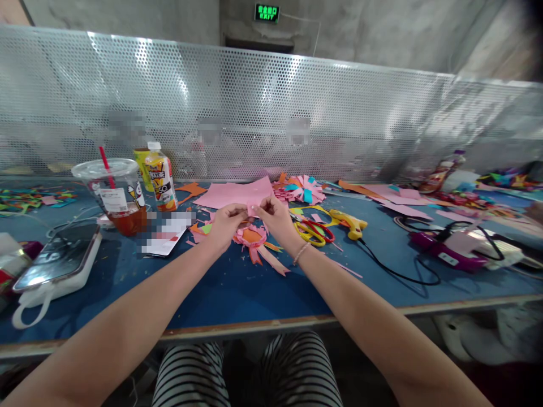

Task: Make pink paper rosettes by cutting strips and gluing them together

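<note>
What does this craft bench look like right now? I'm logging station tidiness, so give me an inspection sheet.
Surface: blue table, speckled with paper scraps.
Job's things: small pink paper piece pinched by left hand and right hand above a pink-orange paper flower.
Clutter: pink sheet, scissors, yellow glue gun, iced drink cup, juice bottle, phone.
Grippers: both hands pinching the paper.
Cables: black cord from the glue gun.
Surroundings: perforated metal screen, exit sign.

Both hands point(252, 217) on pink paper point(253, 210)
</note>
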### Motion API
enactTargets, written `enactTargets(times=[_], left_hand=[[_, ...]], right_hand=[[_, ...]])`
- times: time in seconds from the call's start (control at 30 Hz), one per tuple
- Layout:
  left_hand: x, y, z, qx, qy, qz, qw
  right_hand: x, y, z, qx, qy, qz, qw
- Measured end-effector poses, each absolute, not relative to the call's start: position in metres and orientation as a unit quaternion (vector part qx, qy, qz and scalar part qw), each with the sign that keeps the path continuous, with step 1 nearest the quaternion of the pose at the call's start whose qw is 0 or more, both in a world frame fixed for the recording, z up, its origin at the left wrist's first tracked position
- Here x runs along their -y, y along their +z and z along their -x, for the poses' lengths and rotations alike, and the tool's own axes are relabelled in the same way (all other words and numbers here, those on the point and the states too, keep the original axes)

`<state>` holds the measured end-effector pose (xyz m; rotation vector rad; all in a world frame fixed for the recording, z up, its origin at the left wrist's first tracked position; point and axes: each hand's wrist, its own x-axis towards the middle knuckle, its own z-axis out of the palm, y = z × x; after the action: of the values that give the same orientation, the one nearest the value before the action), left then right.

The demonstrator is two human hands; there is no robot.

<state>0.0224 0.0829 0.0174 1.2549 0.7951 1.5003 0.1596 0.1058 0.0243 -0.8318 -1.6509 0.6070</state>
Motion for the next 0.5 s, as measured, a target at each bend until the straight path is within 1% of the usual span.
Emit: enactTargets(times=[0.17,0.5], left_hand=[[-0.0814,0.0184,-0.0229,-0.322,0.615,-0.522,0.496],[-0.0818,0.0179,-0.0238,-0.317,0.621,-0.52,0.495]], right_hand=[[-0.105,0.0244,-0.1578,0.691,0.299,0.348,0.559],[-0.1017,0.026,-0.1564,0.692,0.296,0.332,0.568]])
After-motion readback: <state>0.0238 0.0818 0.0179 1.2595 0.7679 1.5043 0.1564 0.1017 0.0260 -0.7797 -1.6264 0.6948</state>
